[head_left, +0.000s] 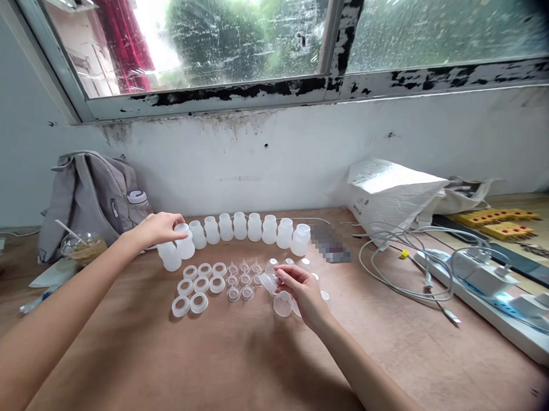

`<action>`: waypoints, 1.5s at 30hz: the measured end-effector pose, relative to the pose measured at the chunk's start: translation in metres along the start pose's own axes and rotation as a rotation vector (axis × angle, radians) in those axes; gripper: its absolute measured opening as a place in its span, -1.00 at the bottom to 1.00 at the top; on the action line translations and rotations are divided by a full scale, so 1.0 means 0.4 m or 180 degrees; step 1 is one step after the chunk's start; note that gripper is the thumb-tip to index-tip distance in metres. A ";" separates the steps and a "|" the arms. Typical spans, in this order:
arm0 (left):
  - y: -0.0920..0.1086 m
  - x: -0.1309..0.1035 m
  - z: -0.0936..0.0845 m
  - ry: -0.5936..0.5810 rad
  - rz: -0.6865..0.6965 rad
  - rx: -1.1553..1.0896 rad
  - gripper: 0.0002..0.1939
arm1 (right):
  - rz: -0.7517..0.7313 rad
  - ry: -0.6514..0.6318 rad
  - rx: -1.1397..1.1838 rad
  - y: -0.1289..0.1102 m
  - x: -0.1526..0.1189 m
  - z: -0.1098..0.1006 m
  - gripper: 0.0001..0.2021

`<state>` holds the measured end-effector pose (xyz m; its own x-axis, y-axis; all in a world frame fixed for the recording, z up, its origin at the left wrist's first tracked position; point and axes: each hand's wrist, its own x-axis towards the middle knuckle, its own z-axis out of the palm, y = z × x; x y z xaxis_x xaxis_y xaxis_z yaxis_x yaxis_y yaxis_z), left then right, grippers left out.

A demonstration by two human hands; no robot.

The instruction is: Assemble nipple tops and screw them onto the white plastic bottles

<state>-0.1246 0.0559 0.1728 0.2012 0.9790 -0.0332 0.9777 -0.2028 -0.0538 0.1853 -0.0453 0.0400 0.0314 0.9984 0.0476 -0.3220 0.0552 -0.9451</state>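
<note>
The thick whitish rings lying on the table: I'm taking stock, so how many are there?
8: three rings in the back row, three in the middle row and two in the front row. None looks hidden.

1. A frosted bottle (185, 247) is held at its top by the left hand (161, 226).
2. A clear plastic piece (268, 283) is pinched by the right hand (303, 292).
3. White rings (179, 314) are set on a brown table (209, 368), near an arc of bottles (255, 229).
</note>
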 end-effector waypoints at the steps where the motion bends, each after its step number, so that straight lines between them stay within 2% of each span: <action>1: -0.010 0.015 0.003 -0.0036 -0.0093 0.0095 -0.50 | -0.0013 -0.0041 -0.0010 -0.002 -0.002 0.002 -0.75; 6: -0.034 0.069 0.042 -0.0183 -0.0371 0.0252 -0.45 | -0.0165 -0.0457 -0.0601 -0.005 -0.035 0.030 -0.78; 11: -0.046 0.100 0.086 -0.0267 -0.0470 0.0257 -0.50 | -0.1184 -0.1120 -0.2215 0.034 -0.085 0.058 -0.87; 15: -0.058 0.111 0.103 -0.0316 -0.0469 0.0259 -0.52 | -0.1473 -0.1520 -0.2989 0.070 -0.107 0.065 -0.84; 23: -0.072 0.120 0.118 -0.0357 -0.0479 0.0232 -0.54 | -0.1488 -0.1660 -0.3583 0.072 -0.117 0.066 -0.86; 29: -0.060 0.122 0.131 -0.0257 -0.0552 0.0226 -0.57 | -0.1343 -0.1674 -0.4064 0.080 -0.118 0.065 -0.83; 32: -0.047 0.113 0.120 -0.0150 -0.0577 0.0253 -0.55 | -0.1377 -0.1654 -0.4132 0.088 -0.118 0.066 -0.85; 36: 0.004 0.069 0.085 0.0313 -0.0636 0.0407 -0.49 | -0.1378 -0.1505 -0.4102 0.097 -0.118 0.064 -0.91; 39: 0.084 -0.008 0.084 0.0911 -0.0582 0.0477 -0.53 | -0.1367 -0.1368 -0.3956 0.099 -0.117 0.063 -0.89; 40: 0.116 -0.042 0.097 0.1445 -0.0417 0.0377 -0.56 | -0.1363 -0.1335 -0.3909 0.098 -0.117 0.064 -0.87; 42: 0.183 -0.117 0.146 0.2033 0.0080 -0.0040 -0.63 | -0.1368 -0.1269 -0.3813 0.097 -0.114 0.064 -0.84; 44: 0.243 -0.189 0.217 0.2056 0.0639 -0.0591 -0.70 | -0.1393 -0.1190 -0.3692 0.096 -0.111 0.065 -0.83; 45: 0.267 -0.220 0.256 0.1899 0.0901 -0.0818 -0.71 | -0.1423 -0.1146 -0.3614 0.097 -0.110 0.066 -0.83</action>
<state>-0.0439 -0.0542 0.0680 0.3761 0.7491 0.5453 0.8513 -0.5117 0.1158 0.1465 -0.0867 0.0099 -0.3879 0.8533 0.3486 0.6438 0.5214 -0.5600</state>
